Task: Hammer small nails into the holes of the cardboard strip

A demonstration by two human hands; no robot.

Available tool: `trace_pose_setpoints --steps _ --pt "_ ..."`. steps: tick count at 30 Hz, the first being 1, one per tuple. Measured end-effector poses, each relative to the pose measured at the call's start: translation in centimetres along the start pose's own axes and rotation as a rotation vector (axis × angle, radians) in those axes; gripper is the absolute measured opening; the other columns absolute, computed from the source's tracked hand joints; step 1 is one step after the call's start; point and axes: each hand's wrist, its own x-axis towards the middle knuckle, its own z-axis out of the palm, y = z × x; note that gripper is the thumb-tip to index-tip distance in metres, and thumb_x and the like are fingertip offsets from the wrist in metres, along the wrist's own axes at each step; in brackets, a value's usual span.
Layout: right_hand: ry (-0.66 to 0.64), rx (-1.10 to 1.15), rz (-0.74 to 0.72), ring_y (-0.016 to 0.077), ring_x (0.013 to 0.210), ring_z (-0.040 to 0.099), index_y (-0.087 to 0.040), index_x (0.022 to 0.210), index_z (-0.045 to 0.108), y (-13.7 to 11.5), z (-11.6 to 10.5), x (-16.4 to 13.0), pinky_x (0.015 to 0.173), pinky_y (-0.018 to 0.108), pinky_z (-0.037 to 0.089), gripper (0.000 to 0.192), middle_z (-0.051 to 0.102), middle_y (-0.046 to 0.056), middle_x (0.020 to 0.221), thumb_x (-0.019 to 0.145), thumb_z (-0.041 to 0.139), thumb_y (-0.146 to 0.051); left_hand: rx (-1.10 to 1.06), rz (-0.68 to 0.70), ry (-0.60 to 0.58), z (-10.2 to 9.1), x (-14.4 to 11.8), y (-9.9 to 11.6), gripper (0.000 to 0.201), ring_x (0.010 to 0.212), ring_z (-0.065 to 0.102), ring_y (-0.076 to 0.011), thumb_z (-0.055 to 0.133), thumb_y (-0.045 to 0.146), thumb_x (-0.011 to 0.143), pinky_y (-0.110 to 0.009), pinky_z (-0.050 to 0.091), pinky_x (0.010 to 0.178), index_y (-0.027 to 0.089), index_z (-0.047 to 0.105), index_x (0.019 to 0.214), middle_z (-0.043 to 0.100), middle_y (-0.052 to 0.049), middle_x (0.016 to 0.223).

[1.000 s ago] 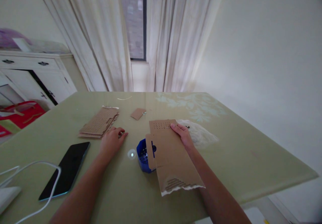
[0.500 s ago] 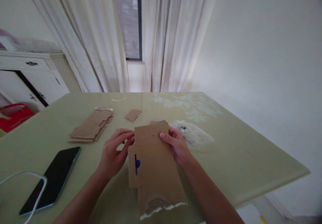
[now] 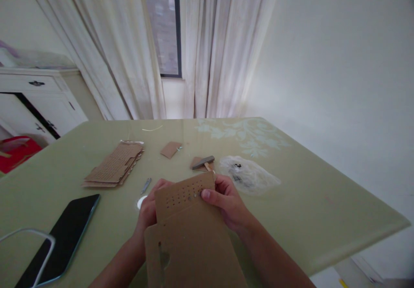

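Now we hold the cardboard sheet (image 3: pixel 190 236) up with both hands: right hand (image 3: pixel 226 204) grips its top edge, left hand (image 3: pixel 149 210) mostly hidden behind it.

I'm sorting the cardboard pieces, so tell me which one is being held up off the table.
The large perforated cardboard sheet, gripped by both hands, left hand and right hand. The cardboard stack and the small scrap lie flat on the table.
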Motion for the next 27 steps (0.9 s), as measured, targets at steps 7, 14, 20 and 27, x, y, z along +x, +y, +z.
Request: trace_pose_setpoints --steps 7,14,20,27 --pt "-0.018 -0.053 0.011 0.0158 0.072 0.077 -0.021 0.100 0.084 0.0 -0.5 -0.3 0.069 0.024 0.060 0.030 0.083 0.004 0.087 0.080 0.097 -0.039 -0.010 0.225 0.054 -0.3 1.1 2.3 0.028 0.070 0.066 -0.0188 0.065 0.026 0.101 -0.028 0.056 0.060 0.024 0.067 0.074 0.071 -0.003 0.075" --pt "-0.002 -0.143 0.034 0.0169 0.071 0.075 -0.020 0.098 0.083 -0.3 -0.6 -0.4 0.068 0.025 0.061 0.034 0.081 0.004 0.084 0.078 0.097 -0.043 -0.015 0.238 0.063 0.3 0.1 1.9 0.020 0.080 0.070 -0.0219 0.066 0.030 0.103 -0.032 0.057 0.064 0.024 0.073 0.085 0.078 -0.008 0.092" --pt "-0.063 -0.199 0.033 0.0164 0.077 0.076 -0.020 0.103 0.083 -0.2 -0.6 -0.5 0.071 0.024 0.060 0.027 0.082 0.003 0.090 0.084 0.094 -0.037 -0.008 0.275 0.101 0.0 -0.7 1.7 0.029 0.078 0.071 -0.0235 0.060 0.033 0.104 -0.034 0.058 0.061 0.026 0.070 0.078 0.076 -0.006 0.084" --pt "-0.030 -0.173 0.007 0.0160 0.077 0.076 -0.020 0.104 0.083 -0.1 -0.5 -0.5 0.070 0.024 0.060 0.028 0.083 0.003 0.095 0.083 0.095 -0.035 -0.065 0.042 0.056 0.3 -1.5 1.5 0.031 0.073 0.069 -0.0231 0.063 0.044 0.100 -0.034 0.061 0.063 0.027 0.073 0.076 0.071 -0.004 0.077"
